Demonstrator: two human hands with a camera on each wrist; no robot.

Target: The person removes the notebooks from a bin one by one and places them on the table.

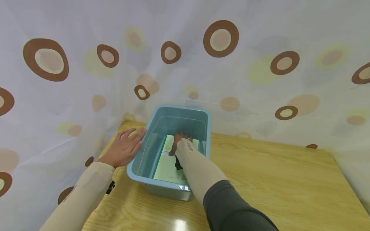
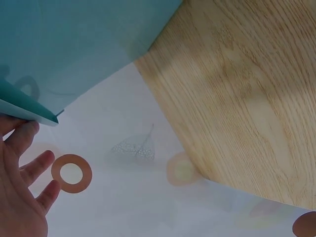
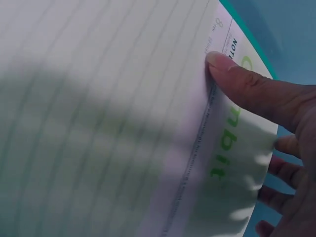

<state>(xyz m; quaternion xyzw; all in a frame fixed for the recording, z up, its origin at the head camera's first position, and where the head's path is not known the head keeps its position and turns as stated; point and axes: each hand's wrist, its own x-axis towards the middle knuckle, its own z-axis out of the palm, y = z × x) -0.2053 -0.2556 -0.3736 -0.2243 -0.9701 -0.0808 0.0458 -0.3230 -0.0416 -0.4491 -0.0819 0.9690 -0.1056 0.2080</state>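
Wide room at the right, tight quarters at the left and back
To the right of the blue bin (image 1: 164,192), the wooden table (image 1: 274,173) leaves broad room for a hand to pass; the patterned sheet (image 1: 185,41) stands just behind the bin. At the left, the left hand (image 1: 124,149) takes up part of the rim. From above, the right forearm (image 1: 199,171) crosses the near right corner and the right hand (image 1: 180,141) blocks some of the far end. Inside, 1 strip runs between the notebook (image 1: 169,168) and the bin's left wall.
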